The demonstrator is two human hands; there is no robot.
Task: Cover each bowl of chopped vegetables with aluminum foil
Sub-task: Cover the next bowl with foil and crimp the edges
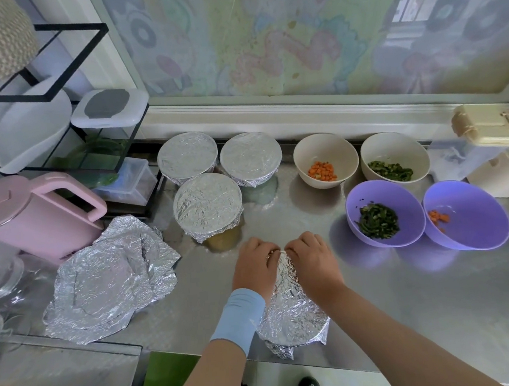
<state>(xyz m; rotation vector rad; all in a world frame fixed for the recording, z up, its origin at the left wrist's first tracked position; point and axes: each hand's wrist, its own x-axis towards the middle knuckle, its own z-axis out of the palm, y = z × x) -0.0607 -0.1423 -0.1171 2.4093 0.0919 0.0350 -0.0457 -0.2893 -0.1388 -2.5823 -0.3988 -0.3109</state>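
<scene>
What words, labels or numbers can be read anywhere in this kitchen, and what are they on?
No text can be read here.
Pink plastic kettle: small reddish marks near its base, too blurred to read.
White box at the right edge: dark marks, too blurred to read.
Foil-covered nearest bowl: no print.

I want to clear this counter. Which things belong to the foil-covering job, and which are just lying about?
Job: bowl being wrapped, gripped by left hand and right hand; three covered bowls; four open bowls of carrot and greens; spare foil sheets.
Lying about: pink kettle; black rack; cream box.
</scene>
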